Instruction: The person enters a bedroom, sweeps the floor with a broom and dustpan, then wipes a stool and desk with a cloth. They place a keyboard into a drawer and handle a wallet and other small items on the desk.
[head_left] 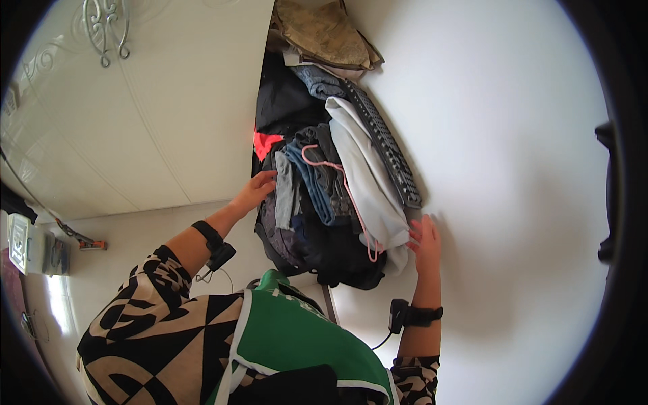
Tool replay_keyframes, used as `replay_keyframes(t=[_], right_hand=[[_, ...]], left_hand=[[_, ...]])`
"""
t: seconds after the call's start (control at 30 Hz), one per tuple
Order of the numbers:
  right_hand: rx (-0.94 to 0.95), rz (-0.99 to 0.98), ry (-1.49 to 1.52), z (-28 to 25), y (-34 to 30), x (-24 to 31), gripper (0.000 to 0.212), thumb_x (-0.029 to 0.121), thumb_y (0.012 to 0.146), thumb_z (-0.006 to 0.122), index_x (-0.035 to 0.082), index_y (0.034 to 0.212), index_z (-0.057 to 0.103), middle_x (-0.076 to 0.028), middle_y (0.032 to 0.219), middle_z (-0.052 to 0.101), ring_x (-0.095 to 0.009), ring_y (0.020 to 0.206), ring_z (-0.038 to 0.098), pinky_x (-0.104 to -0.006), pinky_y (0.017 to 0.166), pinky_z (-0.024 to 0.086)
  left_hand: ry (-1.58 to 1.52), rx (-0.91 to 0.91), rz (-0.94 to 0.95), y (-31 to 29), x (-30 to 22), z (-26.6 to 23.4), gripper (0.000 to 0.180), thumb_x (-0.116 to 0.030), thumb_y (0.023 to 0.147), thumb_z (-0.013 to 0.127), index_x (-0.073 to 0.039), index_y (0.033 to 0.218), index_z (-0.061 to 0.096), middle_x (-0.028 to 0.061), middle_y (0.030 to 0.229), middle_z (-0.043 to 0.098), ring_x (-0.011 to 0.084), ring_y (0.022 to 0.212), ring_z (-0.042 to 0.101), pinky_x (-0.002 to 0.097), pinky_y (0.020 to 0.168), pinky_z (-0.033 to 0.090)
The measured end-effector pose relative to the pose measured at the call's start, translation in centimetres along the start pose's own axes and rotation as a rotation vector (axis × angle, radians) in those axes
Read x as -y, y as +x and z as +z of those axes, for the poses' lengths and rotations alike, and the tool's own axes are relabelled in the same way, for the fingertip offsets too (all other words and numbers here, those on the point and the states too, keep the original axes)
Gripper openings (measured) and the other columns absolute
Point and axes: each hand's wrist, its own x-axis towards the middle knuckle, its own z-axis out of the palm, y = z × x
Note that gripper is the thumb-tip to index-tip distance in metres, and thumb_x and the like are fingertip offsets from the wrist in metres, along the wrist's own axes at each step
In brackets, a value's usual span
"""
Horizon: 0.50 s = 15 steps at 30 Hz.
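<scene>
A heap of folded clothes lies in front of me, between the pale panel and the white surface. My left hand [256, 191] is at its left side, fingers stretched and touching the edge by a light grey folded garment [284, 192]. My right hand [425, 239] is open, fingers spread beside the lower end of a white garment [368, 162]; whether they touch it I cannot tell. A pink clothes hanger [348, 185] lies over the heap. Blue jeans [312, 185] and dark garments [344, 250] are around it. A black keyboard [385, 145] leans along the right side.
A tan bag [324, 34] sits at the far end, with folded denim [317, 82] below it. The pale panel [169, 101] bounds the heap on the left, the white surface [513, 169] on the right. A clear storage box [20, 241] stands far left.
</scene>
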Motion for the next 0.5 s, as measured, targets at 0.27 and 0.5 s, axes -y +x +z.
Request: replay_keyframes(t=[0.27, 0.5], right_hand=[[0.295, 0.519, 0.268, -0.1, 8.0, 0.2, 0.053, 0.056, 0.082, 0.052, 0.006, 0.102, 0.054, -0.005, 0.077, 0.061, -0.012, 0.052, 0.047, -0.0232, 0.043, 0.035], [0.106, 0.293, 0.428, 2.6, 8.1, -0.7, 0.049, 0.055, 0.083, 0.051, 0.006, 0.091, 0.056, -0.005, 0.070, 0.059, -0.014, 0.056, 0.054, -0.0221, 0.044, 0.042]], left_hand=[[-0.088, 0.082, 0.040, 1.3, -3.8, -0.3, 0.038, -0.027, 0.090, 0.047, -0.007, 0.123, 0.048, 0.0051, 0.106, 0.055, 0.0131, 0.093, 0.053, 0.0282, 0.081, 0.045], [-0.089, -0.004, -0.028, -1.5, -3.5, -1.8, 0.037, -0.025, 0.089, 0.047, -0.007, 0.122, 0.049, 0.0056, 0.104, 0.056, 0.0125, 0.085, 0.056, 0.0262, 0.075, 0.047]])
